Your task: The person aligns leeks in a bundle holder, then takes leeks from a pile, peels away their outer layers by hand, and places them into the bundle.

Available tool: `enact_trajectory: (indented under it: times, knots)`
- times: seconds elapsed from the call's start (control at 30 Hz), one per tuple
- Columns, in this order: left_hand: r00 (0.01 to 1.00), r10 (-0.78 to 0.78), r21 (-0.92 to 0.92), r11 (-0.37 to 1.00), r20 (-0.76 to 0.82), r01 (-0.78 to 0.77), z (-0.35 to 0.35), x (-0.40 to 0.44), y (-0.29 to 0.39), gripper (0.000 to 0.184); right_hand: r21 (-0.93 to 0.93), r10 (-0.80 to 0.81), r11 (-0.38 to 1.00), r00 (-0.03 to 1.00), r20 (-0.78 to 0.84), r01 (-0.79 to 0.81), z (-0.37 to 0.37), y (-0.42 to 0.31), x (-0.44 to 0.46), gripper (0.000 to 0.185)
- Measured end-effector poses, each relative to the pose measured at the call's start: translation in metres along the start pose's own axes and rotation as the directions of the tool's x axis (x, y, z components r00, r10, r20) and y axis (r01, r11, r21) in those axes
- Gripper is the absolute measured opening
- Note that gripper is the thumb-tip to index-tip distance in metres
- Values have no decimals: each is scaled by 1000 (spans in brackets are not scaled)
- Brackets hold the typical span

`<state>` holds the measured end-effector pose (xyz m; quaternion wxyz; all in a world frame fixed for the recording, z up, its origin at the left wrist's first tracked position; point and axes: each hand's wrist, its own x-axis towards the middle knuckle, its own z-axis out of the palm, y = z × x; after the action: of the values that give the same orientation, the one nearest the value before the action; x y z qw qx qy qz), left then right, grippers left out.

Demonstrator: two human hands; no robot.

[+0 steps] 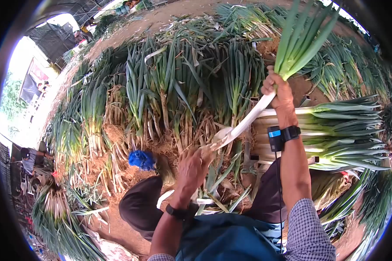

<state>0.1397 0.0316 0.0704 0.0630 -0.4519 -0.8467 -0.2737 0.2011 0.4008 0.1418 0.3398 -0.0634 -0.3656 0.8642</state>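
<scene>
A long leek runs diagonally before me, its white shaft bare and its green leaves fanned out at the upper right. My right hand is wrapped round the shaft just under the leaves. Down at the root end, my left hand is closed on the leek, where loose papery outer skin peels away from the shaft; its fingertips are partly hidden. Right of the shaft, several cleaned leeks lie in a stack with white shafts to the left, beneath my right forearm.
Unpeeled leeks with dirty roots stand packed in a wide row ahead. More leek bundles lie at the lower left and far right. A blue crumpled bundle sits near my knee. Leaf scraps litter the ground between my legs. Another person is at the far left.
</scene>
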Motion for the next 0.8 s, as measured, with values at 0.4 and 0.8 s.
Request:
enact_trajectory:
  times: [0.4,0.8]
  knots:
    - [770,-398,-860,-118,499,496,66,44,20,33,-26,83,996,994,64,-82,49,24,-43,41]
    - [717,-320,-777,-385,619,499,34,-36,-68,22,48,94,995,985,-142,-88,-51,-5,0,28]
